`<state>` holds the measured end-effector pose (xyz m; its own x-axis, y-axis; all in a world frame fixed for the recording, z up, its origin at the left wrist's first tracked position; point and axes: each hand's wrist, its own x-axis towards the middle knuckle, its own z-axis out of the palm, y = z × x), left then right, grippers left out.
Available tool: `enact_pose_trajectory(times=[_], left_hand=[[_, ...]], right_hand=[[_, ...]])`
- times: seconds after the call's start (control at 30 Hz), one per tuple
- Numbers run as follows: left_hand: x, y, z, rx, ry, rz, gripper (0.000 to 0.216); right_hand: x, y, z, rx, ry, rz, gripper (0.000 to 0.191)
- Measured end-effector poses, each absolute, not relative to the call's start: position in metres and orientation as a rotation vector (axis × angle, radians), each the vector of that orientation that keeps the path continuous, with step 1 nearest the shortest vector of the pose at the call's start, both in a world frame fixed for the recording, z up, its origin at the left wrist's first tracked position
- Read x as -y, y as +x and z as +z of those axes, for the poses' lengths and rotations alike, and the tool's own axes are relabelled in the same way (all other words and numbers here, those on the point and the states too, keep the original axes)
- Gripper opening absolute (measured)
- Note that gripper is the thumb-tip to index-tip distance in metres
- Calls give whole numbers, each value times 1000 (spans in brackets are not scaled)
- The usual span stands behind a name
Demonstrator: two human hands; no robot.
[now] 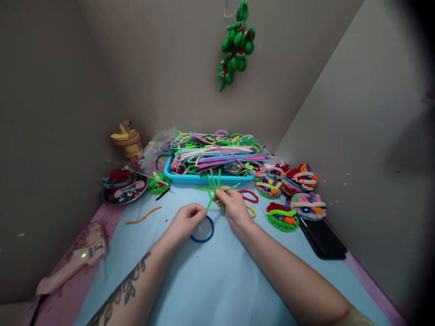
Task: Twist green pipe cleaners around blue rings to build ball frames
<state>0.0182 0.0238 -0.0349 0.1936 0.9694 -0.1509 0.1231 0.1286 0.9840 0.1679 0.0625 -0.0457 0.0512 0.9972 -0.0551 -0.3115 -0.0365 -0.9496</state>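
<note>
Several green pipe cleaners (214, 180) fan out from the fingers of my right hand (234, 207), which pinches them together at one point. My left hand (186, 222) is closed on the lower end of one green strand, thumb against forefinger. On the table beneath my left fingers lies a dark blue pipe cleaner ring (203, 242). Behind my right hand a red pipe cleaner loop (249, 195) and a yellow loop (252, 211) show in part. The exact spot where the green strands meet is hidden by my right fingers.
A blue tray (210, 180) heaped with coloured pipe cleaners stands at the back. Finished pipe cleaner pieces (282, 217) and a black phone (322, 239) sit at right. Leftward are a glue gun (76, 265), a metal bowl (131, 200) and an orange strand (143, 216).
</note>
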Motion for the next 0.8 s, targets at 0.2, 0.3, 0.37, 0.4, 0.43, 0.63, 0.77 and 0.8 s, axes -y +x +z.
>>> enact_pose_trajectory(times=[0.2, 0.3, 0.37, 0.4, 0.43, 0.63, 0.77, 0.8], left_hand=[[-25, 19, -39, -1455, 1346, 940, 22], [-25, 21, -43, -1510, 1331, 945, 20], [-25, 20, -41, -1450, 1287, 909, 20], [-25, 18, -39, -1397, 1265, 888, 20], [-25, 16, -35, -1344, 1243, 872, 21], [-30, -1, -17, -1296, 1207, 1059, 46], [-32, -1, -23, -1204, 1346, 950, 35], [-32, -1, -26, -1218, 1360, 919, 33]], right_hand=[[-57, 164, -46, 960, -1057, 1227, 22], [-55, 162, -46, 968, -1039, 1222, 21], [-55, 163, -46, 961, -1030, 1226, 20], [-56, 164, -46, 944, -1029, 1228, 20], [-57, 165, -46, 923, -1029, 1234, 21], [-56, 167, -41, 1051, -1023, 1442, 22], [-49, 162, -39, 1221, -1019, 1615, 26], [-47, 161, -38, 1246, -1014, 1630, 27]])
